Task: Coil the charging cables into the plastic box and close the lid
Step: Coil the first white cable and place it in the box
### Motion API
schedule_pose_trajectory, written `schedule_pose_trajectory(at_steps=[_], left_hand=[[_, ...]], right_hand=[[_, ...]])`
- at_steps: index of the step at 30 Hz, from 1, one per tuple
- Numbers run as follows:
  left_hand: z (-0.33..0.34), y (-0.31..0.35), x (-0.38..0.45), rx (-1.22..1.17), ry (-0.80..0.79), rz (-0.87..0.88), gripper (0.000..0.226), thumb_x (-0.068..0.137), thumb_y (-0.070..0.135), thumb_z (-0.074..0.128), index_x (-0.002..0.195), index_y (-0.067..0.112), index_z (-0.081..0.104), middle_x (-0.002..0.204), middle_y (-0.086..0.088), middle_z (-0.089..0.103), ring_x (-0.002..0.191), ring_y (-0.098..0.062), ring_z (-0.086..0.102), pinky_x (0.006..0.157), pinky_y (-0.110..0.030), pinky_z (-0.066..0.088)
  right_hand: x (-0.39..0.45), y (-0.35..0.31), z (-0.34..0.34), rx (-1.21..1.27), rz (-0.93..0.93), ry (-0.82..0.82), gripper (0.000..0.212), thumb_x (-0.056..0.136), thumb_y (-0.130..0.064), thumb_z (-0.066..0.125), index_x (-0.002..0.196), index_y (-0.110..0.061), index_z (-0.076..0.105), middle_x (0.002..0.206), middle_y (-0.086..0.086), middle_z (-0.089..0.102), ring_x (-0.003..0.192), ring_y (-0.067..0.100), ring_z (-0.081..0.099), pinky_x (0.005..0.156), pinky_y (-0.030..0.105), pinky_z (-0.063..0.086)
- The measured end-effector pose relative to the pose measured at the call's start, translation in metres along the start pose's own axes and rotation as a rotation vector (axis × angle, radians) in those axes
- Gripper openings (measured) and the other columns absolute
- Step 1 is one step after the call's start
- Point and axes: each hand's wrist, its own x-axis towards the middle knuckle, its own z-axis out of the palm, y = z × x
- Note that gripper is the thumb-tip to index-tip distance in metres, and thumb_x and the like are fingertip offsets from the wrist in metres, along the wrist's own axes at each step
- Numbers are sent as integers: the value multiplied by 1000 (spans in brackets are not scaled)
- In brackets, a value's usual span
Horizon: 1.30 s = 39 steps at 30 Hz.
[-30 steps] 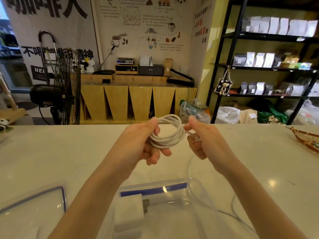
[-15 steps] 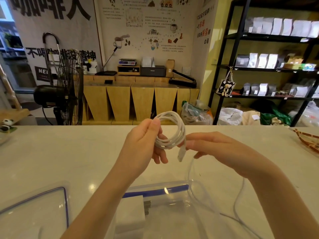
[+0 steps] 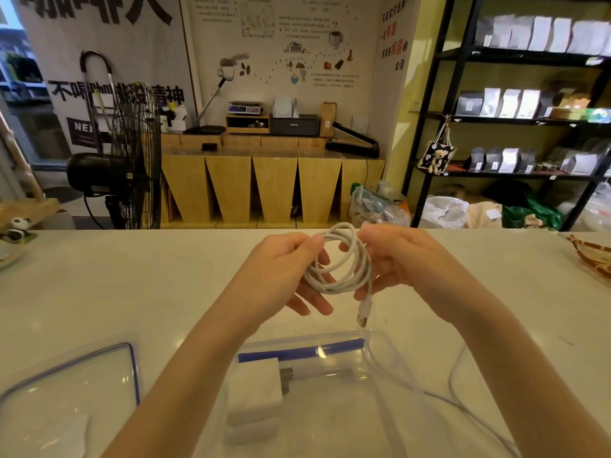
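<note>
Both hands held the white cable coil (image 3: pixel 340 269); the left hand (image 3: pixel 284 272) pinched it, the right hand (image 3: pixel 393 259) steadied it. Its loose plug end (image 3: pixel 363 312) dangled, so the coil could spring open above the plastic box (image 3: pixel 373 365).

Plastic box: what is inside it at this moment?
The plastic box holds a white charger, prongs pointing right. The coiled cable is not in it; both hands hold it above. The box's near part runs out of frame, partly behind the left forearm, so unseen.
</note>
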Motion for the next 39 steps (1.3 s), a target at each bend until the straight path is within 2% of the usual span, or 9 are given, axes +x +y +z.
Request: schedule_pose_trajectory(at_steps=[5, 9, 11, 15, 19, 22, 28, 34, 39], left_hand=[[1, -2, 1, -50, 118, 60, 32, 93, 29, 37, 71, 15, 55, 51, 2, 64, 39, -9, 60, 37, -15, 47], [15, -10, -2, 388, 343, 302, 22, 92, 35, 34, 79, 24, 48, 61, 4, 58, 46, -7, 60, 42, -14, 49], [19, -12, -2, 474, 381, 353, 20, 91, 38, 32, 85, 25, 46, 63, 7, 57, 48, -9, 61, 47, -19, 53], [15, -11, 0, 315, 278, 335, 19, 91, 36, 37, 78, 26, 47, 59, 5, 60, 45, -6, 61, 39, -13, 48], [5, -4, 3, -49, 33, 64, 25, 93, 28, 41, 77, 15, 56, 53, -2, 69, 44, -13, 65, 38, -19, 50], [0, -1, 2, -17, -113, -51, 26, 92, 26, 44, 74, 14, 58, 57, -1, 72, 47, -15, 67, 40, -19, 52], [8, -6, -5, 301, -12, 288, 26, 87, 43, 39, 71, 27, 51, 59, 2, 57, 51, -17, 63, 40, -21, 46], [2, -3, -4, 236, 51, 361, 24, 78, 47, 36, 76, 29, 51, 55, 3, 56, 44, -4, 61, 38, -14, 45], [-4, 0, -5, 207, -10, 338, 31, 75, 48, 38, 74, 22, 54, 56, 0, 58, 40, -2, 58, 36, -8, 40]], right_hand=[[2, -1, -1, 136, 107, -84, 54, 58, -58, 57, 86, -13, 69, 56, 2, 65, 51, 15, 62, 48, 29, 55], [-1, -3, 4, 110, 126, -19, 77, 42, -71, 60, 83, -7, 66, 47, -3, 51, 41, 8, 44, 36, 20, 38], [-3, -1, 6, 5, 60, 36, 67, 48, -66, 63, 82, -8, 67, 46, -5, 47, 40, 7, 38, 35, 16, 33], [-5, -1, 2, 91, 38, 16, 35, 59, -45, 66, 71, -12, 70, 45, -5, 47, 38, 7, 36, 34, 14, 31], [-4, 1, -4, 135, 38, -14, 37, 58, -39, 68, 76, -7, 70, 45, -4, 45, 38, 8, 33, 33, 13, 30], [-5, 0, -5, 44, 29, -19, 33, 60, -36, 68, 77, -8, 72, 44, -4, 44, 38, 9, 32, 34, 15, 28], [-7, -3, -8, -52, 40, -129, 33, 61, -38, 68, 79, -11, 74, 41, -7, 45, 37, 7, 31, 35, 15, 28], [-4, 4, -19, 90, 105, -341, 37, 83, -41, 57, 89, -7, 70, 57, 1, 60, 46, 10, 50, 41, 19, 43], [0, 11, -28, 304, 168, -266, 27, 85, -31, 50, 72, -12, 64, 50, -4, 44, 42, 7, 34, 38, 16, 32]])
